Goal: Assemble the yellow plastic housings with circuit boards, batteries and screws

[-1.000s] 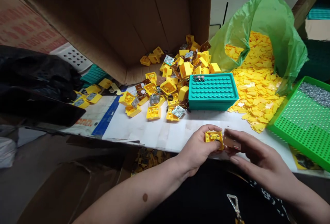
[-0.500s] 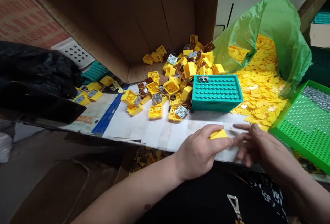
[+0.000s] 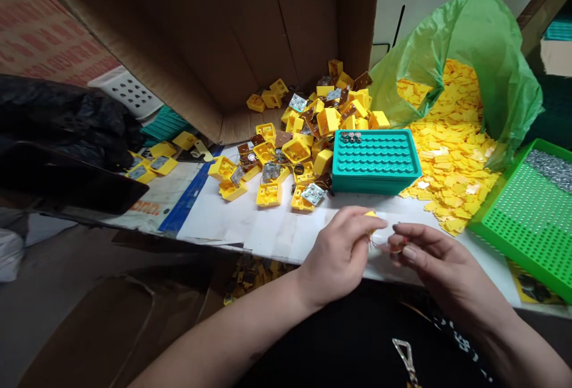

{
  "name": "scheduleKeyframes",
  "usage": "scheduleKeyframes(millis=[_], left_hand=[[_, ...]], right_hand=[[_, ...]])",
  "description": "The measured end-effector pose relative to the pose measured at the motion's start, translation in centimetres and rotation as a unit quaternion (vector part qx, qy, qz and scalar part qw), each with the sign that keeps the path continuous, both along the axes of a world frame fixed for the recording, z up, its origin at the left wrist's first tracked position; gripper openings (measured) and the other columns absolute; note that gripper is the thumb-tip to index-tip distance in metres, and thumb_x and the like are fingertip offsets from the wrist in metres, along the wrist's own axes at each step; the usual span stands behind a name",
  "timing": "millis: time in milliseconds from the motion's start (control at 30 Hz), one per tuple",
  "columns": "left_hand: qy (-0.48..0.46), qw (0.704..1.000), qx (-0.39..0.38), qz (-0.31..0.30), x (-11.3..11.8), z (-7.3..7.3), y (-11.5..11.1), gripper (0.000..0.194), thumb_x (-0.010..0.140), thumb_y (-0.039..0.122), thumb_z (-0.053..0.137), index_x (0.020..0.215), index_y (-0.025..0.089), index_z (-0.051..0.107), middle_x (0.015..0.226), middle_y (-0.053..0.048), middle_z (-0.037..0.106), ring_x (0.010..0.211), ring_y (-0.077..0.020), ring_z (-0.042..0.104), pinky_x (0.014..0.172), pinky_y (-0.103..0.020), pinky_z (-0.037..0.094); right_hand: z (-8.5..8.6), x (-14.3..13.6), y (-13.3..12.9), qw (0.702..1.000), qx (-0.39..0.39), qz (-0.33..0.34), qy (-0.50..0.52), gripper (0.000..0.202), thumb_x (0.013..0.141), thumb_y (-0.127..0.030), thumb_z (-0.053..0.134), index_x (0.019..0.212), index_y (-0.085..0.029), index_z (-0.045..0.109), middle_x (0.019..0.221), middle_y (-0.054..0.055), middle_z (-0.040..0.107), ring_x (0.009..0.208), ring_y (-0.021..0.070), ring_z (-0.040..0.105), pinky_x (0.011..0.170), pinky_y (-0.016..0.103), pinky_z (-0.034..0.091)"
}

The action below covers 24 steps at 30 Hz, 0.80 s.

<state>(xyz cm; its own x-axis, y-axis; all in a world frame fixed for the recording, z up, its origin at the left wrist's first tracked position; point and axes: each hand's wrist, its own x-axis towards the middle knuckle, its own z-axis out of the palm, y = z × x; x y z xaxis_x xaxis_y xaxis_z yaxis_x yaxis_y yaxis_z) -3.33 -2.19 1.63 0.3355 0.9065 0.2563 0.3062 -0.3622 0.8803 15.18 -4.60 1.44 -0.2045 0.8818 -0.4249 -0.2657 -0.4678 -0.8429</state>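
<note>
My left hand (image 3: 337,254) is closed around a yellow plastic case (image 3: 370,214), mostly hidden behind the fingers. Thin wire (image 3: 373,241) shows just beyond its fingertips. To the right, my right hand (image 3: 440,260) pinches a small, dark, roundish part (image 3: 397,248) with a spot of red on it; blur and fingers hide its exact kind. Both hands are over the front of the white work surface (image 3: 286,230). Behind them stands a teal tray (image 3: 378,182) of scalloped rows, with a few small round metal pieces (image 3: 351,136) in its far left corner.
Yellow cases with brown boards and grey plates (image 3: 308,132) are heaped before an open cardboard box (image 3: 268,30). Yellow flat pieces (image 3: 460,137) spill from a green bag (image 3: 509,78). A green perforated basket (image 3: 527,221) at right holds small metal parts. A dark screen-like panel (image 3: 75,179) juts in at left.
My left hand has turned and shifted slightly left, so less of the yellow case shows. My right hand's spread fingers have drawn together on the small roundish part.
</note>
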Motion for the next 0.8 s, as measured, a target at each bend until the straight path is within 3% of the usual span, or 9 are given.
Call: scheduleKeyframes(millis=[67, 133, 233, 300, 400, 500, 633, 700, 800], left_hand=[[-0.064, 0.978, -0.195, 0.029, 0.5, -0.2, 0.0, 0.029, 0.076, 0.008, 0.049, 0.102, 0.019, 0.059, 0.095, -0.006, 0.061, 0.088, -0.0145, 0.059, 0.08, -0.029, 0.048], [-0.133, 0.926, -0.353, 0.037, 0.8, -0.2, 0.0, 0.028, 0.074, 0.013, 0.054, 0.101, 0.018, 0.056, 0.084, -0.003, 0.06, 0.074, -0.0122, 0.059, 0.07, -0.027, 0.048], [-0.211, 0.867, -0.449, 0.046, 1.0, -0.1, 0.0, 0.033, 0.069, 0.015, 0.06, 0.101, 0.019, 0.055, 0.081, -0.001, 0.06, 0.068, -0.01, 0.057, 0.067, -0.026, 0.045], [-0.253, 0.838, -0.482, 0.034, 0.8, 0.0, -0.1, 0.039, 0.063, 0.011, 0.062, 0.1, 0.019, 0.055, 0.084, -0.001, 0.061, 0.072, -0.0111, 0.058, 0.07, -0.026, 0.045], [-0.327, 0.783, -0.529, 0.003, 0.6, 0.1, 0.0, 0.045, 0.058, 0.008, 0.061, 0.102, 0.019, 0.054, 0.092, -0.003, 0.062, 0.084, -0.0149, 0.06, 0.078, -0.029, 0.044], [-0.369, 0.752, -0.545, -0.006, 0.3, 0.1, 0.0, 0.036, 0.068, 0.019, 0.059, 0.103, 0.018, 0.054, 0.097, -0.005, 0.061, 0.086, -0.0151, 0.06, 0.081, -0.031, 0.043], [-0.37, 0.781, -0.5, -0.06, 0.6, -0.2, -0.3, 0.052, 0.06, 0.014, 0.065, 0.109, 0.019, 0.048, 0.095, -0.004, 0.061, 0.088, -0.0155, 0.059, 0.083, -0.03, 0.041], [-0.314, 0.832, -0.453, -0.063, 1.0, -0.2, -0.4, 0.054, 0.058, 0.009, 0.067, 0.107, 0.019, 0.047, 0.09, -0.002, 0.061, 0.086, -0.0151, 0.057, 0.081, -0.029, 0.042], [-0.207, 0.902, -0.377, -0.031, 1.6, -0.2, -0.5, 0.033, 0.069, 0.015, 0.063, 0.099, 0.017, 0.052, 0.088, -0.003, 0.06, 0.082, -0.0137, 0.056, 0.078, -0.027, 0.042]], right_hand=[[0.2, 0.1, 0.1, 0.991, 0.092, -0.014, -0.096, 0.028, 0.074, -0.028, 0.069, 0.1, -0.023, 0.063, 0.095, 0.005, 0.066, 0.082, 0.0139, 0.064, 0.075, 0.026, 0.053], [0.3, 0.2, 0.1, 0.95, 0.226, 0.004, -0.217, 0.019, 0.078, -0.025, 0.064, 0.097, -0.024, 0.065, 0.093, 0.005, 0.065, 0.085, 0.0151, 0.063, 0.075, 0.028, 0.053], [0.2, 0.3, -0.1, 0.847, 0.398, 0.005, -0.351, 0.018, 0.081, -0.018, 0.058, 0.094, -0.026, 0.067, 0.094, 0.005, 0.062, 0.089, 0.0148, 0.061, 0.074, 0.025, 0.053], [-0.2, 0.3, -0.3, 0.821, 0.427, 0.0, -0.379, 0.026, 0.082, -0.015, 0.057, 0.104, -0.028, 0.064, 0.097, 0.004, 0.062, 0.09, 0.0137, 0.061, 0.075, 0.024, 0.052], [-0.4, -0.1, -0.6, 0.843, 0.399, 0.006, -0.359, 0.037, 0.083, -0.015, 0.055, 0.117, -0.029, 0.054, 0.101, 0.002, 0.064, 0.089, 0.0119, 0.062, 0.077, 0.022, 0.052], [0.0, -0.9, -0.5, 0.901, 0.317, 0.014, -0.297, 0.021, 0.082, -0.021, 0.057, 0.103, -0.024, 0.06, 0.092, 0.002, 0.066, 0.08, 0.0119, 0.063, 0.072, 0.022, 0.052], [1.2, -2.0, 0.2, 0.989, 0.071, -0.03, -0.123, 0.024, 0.078, -0.038, 0.063, 0.086, -0.018, 0.053, 0.065, 0.001, 0.063, 0.053, 0.0103, 0.057, 0.052, 0.022, 0.048], [1.6, -2.3, 0.6, 0.997, -0.014, -0.032, -0.063, 0.031, 0.076, -0.042, 0.065, 0.086, -0.017, 0.049, 0.062, 0.001, 0.062, 0.05, 0.0099, 0.055, 0.049, 0.021, 0.045], [1.7, -2.5, 0.8, 0.997, -0.032, -0.039, -0.055, 0.034, 0.073, -0.042, 0.068, 0.084, -0.016, 0.049, 0.069, 0.002, 0.062, 0.055, 0.0089, 0.054, 0.05, 0.019, 0.043]])
